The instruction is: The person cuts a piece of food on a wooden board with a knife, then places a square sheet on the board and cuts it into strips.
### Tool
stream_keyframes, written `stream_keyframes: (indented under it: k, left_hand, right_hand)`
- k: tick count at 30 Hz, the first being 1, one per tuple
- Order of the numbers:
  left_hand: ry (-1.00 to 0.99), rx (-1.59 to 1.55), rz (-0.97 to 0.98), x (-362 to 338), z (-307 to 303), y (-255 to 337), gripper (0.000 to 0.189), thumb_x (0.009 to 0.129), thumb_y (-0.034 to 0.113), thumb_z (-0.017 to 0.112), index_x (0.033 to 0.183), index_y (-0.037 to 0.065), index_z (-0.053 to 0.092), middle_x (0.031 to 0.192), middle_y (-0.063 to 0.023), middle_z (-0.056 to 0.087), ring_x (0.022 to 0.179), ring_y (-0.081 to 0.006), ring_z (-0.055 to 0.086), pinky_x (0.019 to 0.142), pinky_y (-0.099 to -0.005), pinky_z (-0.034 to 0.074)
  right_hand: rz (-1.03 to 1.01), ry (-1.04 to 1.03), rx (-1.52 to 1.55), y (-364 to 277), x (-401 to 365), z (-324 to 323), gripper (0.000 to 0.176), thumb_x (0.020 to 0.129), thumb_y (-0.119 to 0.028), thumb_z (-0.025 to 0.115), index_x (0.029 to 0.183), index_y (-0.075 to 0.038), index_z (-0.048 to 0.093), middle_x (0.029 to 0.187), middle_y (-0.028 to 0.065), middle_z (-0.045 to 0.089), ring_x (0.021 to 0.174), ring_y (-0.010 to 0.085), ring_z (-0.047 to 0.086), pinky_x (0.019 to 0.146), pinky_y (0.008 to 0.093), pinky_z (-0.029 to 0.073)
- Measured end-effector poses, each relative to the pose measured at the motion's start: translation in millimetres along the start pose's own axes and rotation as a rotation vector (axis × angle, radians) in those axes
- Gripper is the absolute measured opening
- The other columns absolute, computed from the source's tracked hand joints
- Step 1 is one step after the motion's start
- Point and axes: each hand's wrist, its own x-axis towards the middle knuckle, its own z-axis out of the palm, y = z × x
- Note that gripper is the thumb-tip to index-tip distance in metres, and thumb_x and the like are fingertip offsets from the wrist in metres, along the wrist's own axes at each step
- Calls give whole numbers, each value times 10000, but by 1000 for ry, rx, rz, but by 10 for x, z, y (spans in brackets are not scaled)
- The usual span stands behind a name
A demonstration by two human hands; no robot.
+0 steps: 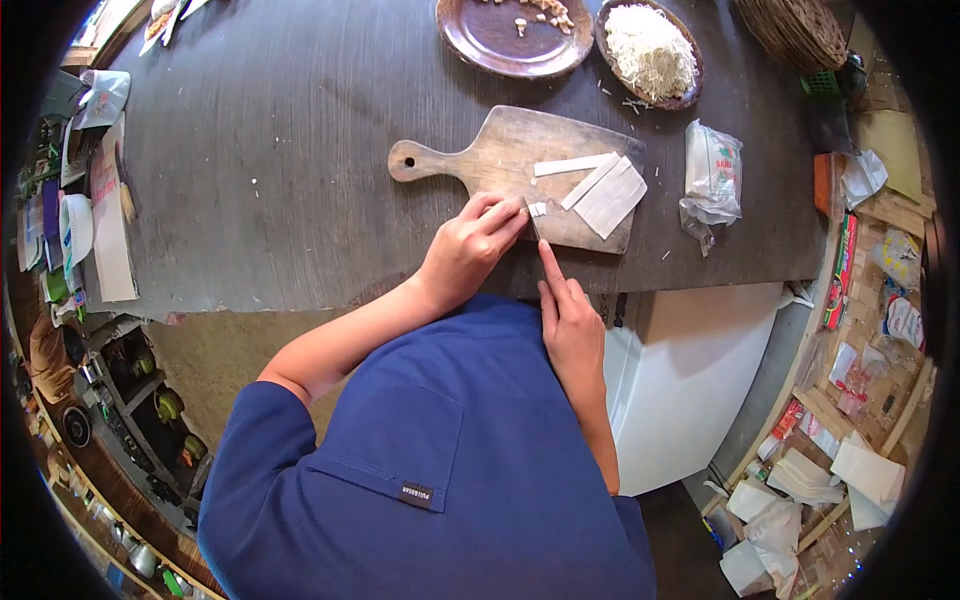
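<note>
A wooden cutting board [470,165] with a handle lies on the dark table. My left hand [475,245] is closed at the board's near edge, its fingertips pinching a white strip that they mostly hide. In my right hand [573,320] is a small knife [532,220], its blade beside the left fingertips and my index finger stretched along it. Small white cut pieces [539,209] lie right by the blade. Farther right on the board are a flat white slab [615,200] and a loose white strip [570,166].
Behind the board stand a brown plate [470,45] with light brown pieces and a bowl [690,98] heaped with white shreds. A plastic bag of white contents [712,170] lies to the right. Papers [108,210] line the left edge; a white cabinet [690,370] stands below the table.
</note>
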Motion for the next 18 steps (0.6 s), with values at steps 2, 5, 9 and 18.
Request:
stream_keyframes:
  k: [2,5,9,18]
  left_hand:
    - [5,-5,-11,-7,8,2,321,811,44,797,1128,15,761,1156,-64,693,1081,-269,673,892,-363,605]
    - [8,3,-12,-15,21,9,312,816,46,799,1124,13,761,1154,-67,694,1078,-271,675,894,-363,604]
    - [14,-5,-2,-19,31,-18,301,824,47,796,1120,6,758,1151,-71,693,1083,-277,673,908,-367,599]
    - [-24,7,-14,-17,-14,1,298,832,59,783,1124,14,752,1161,-73,684,1112,-276,668,915,-363,599]
  right_hand:
    - [-10,1,0,-20,108,31,590,1090,-233,597,1634,-400,440,839,121,555,652,359,655,599,494,533]
    - [-37,20,5,-21,218,57,595,1089,-229,598,1636,-397,437,836,120,554,644,357,651,595,494,533]
    - [-37,18,21,-39,81,-45,589,1092,-238,593,1637,-394,433,836,122,552,644,369,652,591,499,535]
    - [-72,69,40,-37,237,83,588,1093,-253,592,1637,-408,431,823,128,547,616,369,635,590,507,533]
